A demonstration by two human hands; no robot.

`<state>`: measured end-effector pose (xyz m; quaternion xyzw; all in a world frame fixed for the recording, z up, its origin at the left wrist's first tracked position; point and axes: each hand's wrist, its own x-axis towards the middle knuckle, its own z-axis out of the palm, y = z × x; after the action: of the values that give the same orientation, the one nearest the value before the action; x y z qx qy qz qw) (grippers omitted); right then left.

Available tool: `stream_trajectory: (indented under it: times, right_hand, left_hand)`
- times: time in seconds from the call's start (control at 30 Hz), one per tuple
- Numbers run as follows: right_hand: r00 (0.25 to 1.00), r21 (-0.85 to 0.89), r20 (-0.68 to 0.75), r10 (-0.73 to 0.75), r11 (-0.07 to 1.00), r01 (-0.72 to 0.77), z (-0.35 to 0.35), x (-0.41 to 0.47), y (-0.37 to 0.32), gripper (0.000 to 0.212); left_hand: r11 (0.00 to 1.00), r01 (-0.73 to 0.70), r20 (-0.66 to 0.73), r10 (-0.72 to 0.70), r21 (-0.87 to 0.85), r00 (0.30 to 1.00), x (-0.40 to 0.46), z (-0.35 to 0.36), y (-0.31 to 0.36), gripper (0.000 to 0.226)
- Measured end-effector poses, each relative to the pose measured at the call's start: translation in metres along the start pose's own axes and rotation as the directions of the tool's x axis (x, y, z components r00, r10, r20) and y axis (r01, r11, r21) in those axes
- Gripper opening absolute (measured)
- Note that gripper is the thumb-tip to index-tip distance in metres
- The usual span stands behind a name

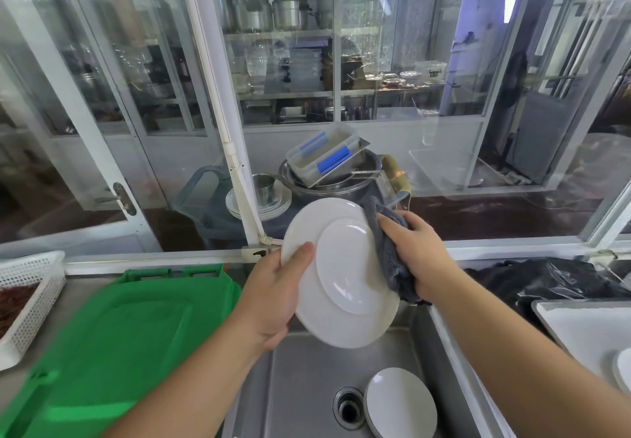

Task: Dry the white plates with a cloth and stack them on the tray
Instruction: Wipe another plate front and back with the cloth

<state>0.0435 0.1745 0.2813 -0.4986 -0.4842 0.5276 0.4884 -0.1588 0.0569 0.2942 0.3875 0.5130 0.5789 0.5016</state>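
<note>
A white plate (336, 273) is held tilted above the steel sink (300, 383), its underside facing me. My left hand (273, 290) grips its left rim, thumb on the face. My right hand (418, 253) holds a grey cloth (386, 250) pressed against the plate's right rim. Another white plate (401, 401) lies in the sink beside the drain (348, 408). A white tray (580, 325) sits at the right with the edge of a plate (623, 369) on it.
A green tray (112, 345) lies upside down on the counter to the left, and a white perforated basket (30, 287) stands at the far left. A black bag (546, 280) lies behind the white tray. Beyond the window are stacked plates, bowls and containers (324, 161).
</note>
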Motion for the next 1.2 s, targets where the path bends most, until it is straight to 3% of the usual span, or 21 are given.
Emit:
stream_trajectory:
  times: [0.07,0.17,0.27,0.47,0.6,0.67,0.73,0.8,0.9,1.03,1.2]
  right_hand:
    - [0.998,0.075,-0.05,0.025,0.997,-0.021,0.002,-0.004,0.011,0.019]
    - [0.992,0.219,-0.08,0.093,0.973,-0.073,0.008,-0.011,0.028,0.02]
    - [0.982,0.364,-0.09,0.163,0.924,-0.12,0.015,-0.02,0.041,0.023]
    - [0.968,0.544,0.03,0.25,0.808,-0.226,0.016,-0.031,0.052,0.033]
    - [0.973,0.482,0.034,0.228,0.849,-0.216,0.004,-0.024,0.035,0.031]
    - [0.984,0.376,0.023,0.175,0.91,-0.171,-0.004,-0.019,0.025,0.027]
    - [0.993,0.277,0.019,0.117,0.954,-0.118,-0.01,-0.015,0.014,0.022]
    - [0.998,0.181,0.03,0.056,0.982,-0.061,-0.013,-0.013,0.005,0.021]
    - [1.0,0.12,0.019,-0.018,0.993,0.015,-0.01,-0.011,-0.004,0.019]
    - [0.998,0.162,-0.017,-0.054,0.985,0.056,-0.009,-0.008,-0.011,0.018]
    - [0.999,0.309,-0.04,0.02,0.951,-0.007,-0.003,-0.01,0.003,0.025]
  left_hand:
    - [0.998,-0.061,-0.011,0.061,0.001,0.998,-0.002,0.003,-0.003,0.029]
    - [0.99,-0.143,-0.085,0.142,-0.007,0.986,-0.002,0.008,-0.011,0.015]
    - [0.979,-0.202,-0.132,0.199,-0.007,0.971,-0.003,0.013,-0.019,0.031]
    - [0.981,-0.156,-0.114,0.144,-0.113,0.983,-0.008,0.02,-0.032,0.035]
    - [0.979,0.01,0.015,-0.007,-0.202,1.0,-0.007,0.011,-0.02,0.041]
    - [0.97,0.122,0.054,-0.113,-0.21,0.992,0.0,0.0,-0.002,0.061]
    - [0.972,0.198,0.078,-0.19,-0.125,0.979,0.008,-0.011,0.018,0.068]
    - [0.975,0.224,0.091,-0.222,-0.009,0.971,0.013,-0.014,0.03,0.055]
    - [0.98,0.19,0.067,-0.193,0.052,0.979,0.015,-0.012,0.032,0.027]
    - [0.996,0.088,0.023,-0.087,-0.008,0.996,0.011,-0.004,0.027,0.02]
    - [0.992,-0.066,-0.083,0.057,-0.107,0.995,0.006,0.016,0.014,0.015]
